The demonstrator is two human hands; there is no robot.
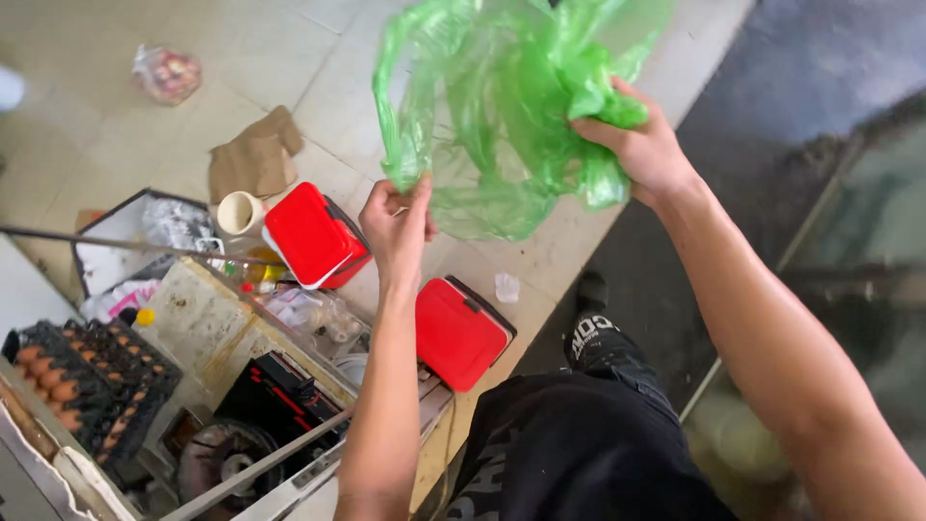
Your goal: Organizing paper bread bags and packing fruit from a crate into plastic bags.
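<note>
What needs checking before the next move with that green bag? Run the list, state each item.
1. Left hand pinching the green plastic bag at its edge: ok.
2. Right hand gripping bunched plastic: ok.
3. Bag mouth open: cannot tell.
4. Bag free of tears: cannot tell.
5. Bag held apart from the two red boxes below: ok.
6. Egg trays out of the hands' way: ok.
</note>
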